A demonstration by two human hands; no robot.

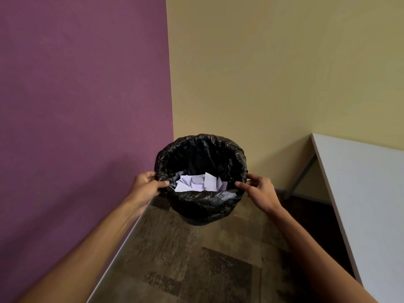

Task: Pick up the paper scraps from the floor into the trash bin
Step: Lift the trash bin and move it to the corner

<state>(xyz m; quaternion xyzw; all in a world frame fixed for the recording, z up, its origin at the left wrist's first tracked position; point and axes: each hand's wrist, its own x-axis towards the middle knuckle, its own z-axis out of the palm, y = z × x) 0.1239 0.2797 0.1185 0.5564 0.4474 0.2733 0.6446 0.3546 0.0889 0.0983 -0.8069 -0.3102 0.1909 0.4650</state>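
Note:
A round trash bin (202, 206) lined with a black plastic bag hangs in the air before the room's corner, tilted toward me. Several white paper scraps (200, 183) lie in a heap inside it. My left hand (145, 186) grips the bin's left rim, thumb over the edge. On the opposite side, my right hand (259, 190) pinches the right rim with fingers and thumb. No scraps show on the visible floor.
A purple wall (83, 95) stands at the left and a yellow wall (273, 73) at the back. A white table (360, 193) with a grey metal leg (300, 178) fills the right. Patterned brown carpet (185, 259) lies below.

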